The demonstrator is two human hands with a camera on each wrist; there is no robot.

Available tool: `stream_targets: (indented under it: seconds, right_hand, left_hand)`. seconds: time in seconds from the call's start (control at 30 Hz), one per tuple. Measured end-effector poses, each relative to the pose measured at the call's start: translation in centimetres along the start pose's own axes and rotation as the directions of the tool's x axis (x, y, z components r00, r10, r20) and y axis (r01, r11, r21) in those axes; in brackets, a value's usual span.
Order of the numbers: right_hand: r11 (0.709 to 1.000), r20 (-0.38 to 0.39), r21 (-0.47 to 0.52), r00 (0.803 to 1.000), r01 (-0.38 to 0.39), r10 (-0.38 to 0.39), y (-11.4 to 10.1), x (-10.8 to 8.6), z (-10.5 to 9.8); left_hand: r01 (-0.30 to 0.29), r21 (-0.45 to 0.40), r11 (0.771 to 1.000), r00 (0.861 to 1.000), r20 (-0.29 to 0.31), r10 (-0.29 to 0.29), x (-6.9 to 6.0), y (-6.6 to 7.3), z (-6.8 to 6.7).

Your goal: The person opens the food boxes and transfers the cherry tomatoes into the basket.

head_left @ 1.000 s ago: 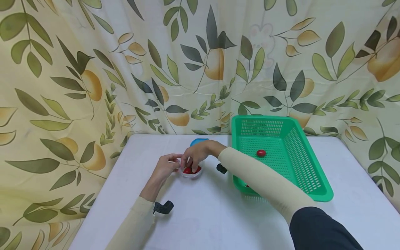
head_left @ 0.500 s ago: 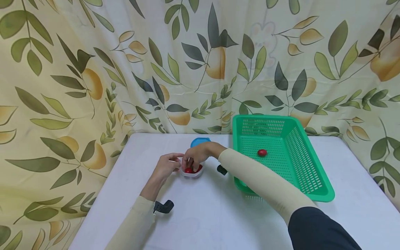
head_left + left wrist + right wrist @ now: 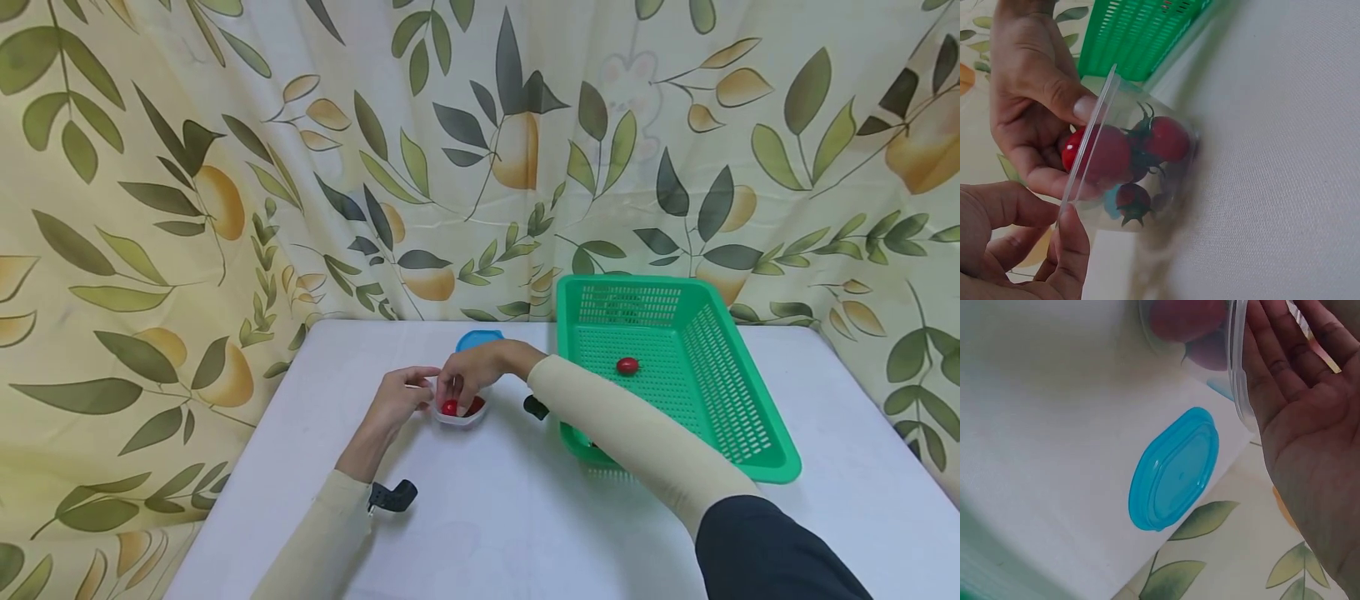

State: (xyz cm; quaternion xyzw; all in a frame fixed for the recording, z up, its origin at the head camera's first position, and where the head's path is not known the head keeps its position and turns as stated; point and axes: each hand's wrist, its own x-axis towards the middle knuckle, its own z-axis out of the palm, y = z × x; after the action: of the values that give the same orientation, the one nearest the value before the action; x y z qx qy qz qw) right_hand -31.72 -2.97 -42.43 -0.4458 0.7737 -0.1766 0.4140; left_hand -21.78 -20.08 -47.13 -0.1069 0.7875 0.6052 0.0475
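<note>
A small clear plastic container (image 3: 1100, 112) stands on the white table with several cherry tomatoes (image 3: 1169, 139) inside, some with green stems. My left hand (image 3: 401, 400) pinches its rim between thumb and fingers. From the other side, my right hand (image 3: 480, 371) reaches into the top of the container. Its thumb and fingers grip a red cherry tomato (image 3: 1072, 150) at the rim, seen most plainly in the left wrist view. My right hand hides part of the container in the head view. In the right wrist view the right fingertips are out of sight.
A blue lid (image 3: 1175, 469) lies on the table behind the container. To the right stands a green perforated basket (image 3: 738, 375) with a cherry tomato (image 3: 627, 366) in it; my right forearm crosses its near left corner. A leaf-patterned curtain (image 3: 480, 167) hangs behind the table.
My right fingers have shifted slightly at the container, with the red tomato between them showing a little differently. The left hand has kept its place at the rim.
</note>
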Motion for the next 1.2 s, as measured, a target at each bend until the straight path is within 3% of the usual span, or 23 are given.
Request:
stream_targets:
  seconds: [0.47,1.2]
  right_hand:
    - [1.000,-0.078,0.004,0.997,0.027,-0.027,-0.5,-1.6,-0.7]
    - [0.992,-0.099,0.039,0.989,0.118,-0.114,-1.4,-4.9,-1.7]
  left_hand:
    - [-0.034,0.004,0.999,0.999,-0.015,0.034,-0.2,-0.3,0.0]
    - [-0.055,-0.016,0.998,0.998,0.010,0.055,-0.1,-0.3,-0.1]
